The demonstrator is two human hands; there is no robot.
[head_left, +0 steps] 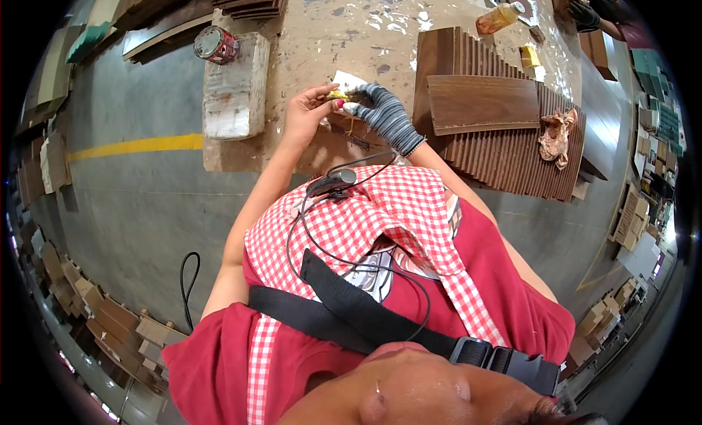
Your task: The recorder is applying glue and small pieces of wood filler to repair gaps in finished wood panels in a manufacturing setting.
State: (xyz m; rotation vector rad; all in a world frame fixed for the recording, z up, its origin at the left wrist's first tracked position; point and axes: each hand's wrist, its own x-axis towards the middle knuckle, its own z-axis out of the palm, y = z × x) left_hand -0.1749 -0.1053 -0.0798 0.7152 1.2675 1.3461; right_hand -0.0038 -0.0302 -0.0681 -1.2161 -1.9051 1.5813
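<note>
Paint-spattered and pale brown, the workbench top [351,30] filled the upper middle of the head view, with grey floor and a yellow floor stripe [139,144] to its left. On the bench's right part lay a fanned stack of dark wooden slats [504,162], its ribs running roughly away from the person, and across it rested a curved dark wood panel [482,103] with its long axis left to right. A whitish block [235,85] stood on the bench's left part, long axis pointing away from the person, with a red-lidded can [216,44] touching its far left corner. A crumpled brown rag [557,136] sat on the slats at the right; an amber plastic bottle [499,18] lay tilted near the far edge.

Near the bench's front edge the two hands met. The left hand [307,114], bare, had its thumb and fingertips pinched on a small yellow piece [338,95]. The right hand [384,114], in a grey striped knit glove, closed its fingertips on the same piece from the other side. The piece was too small to tell its long axis or which way it pointed. A white sheet [348,81] lay just beyond the fingers. A black cable [189,290] looped on the floor.
</note>
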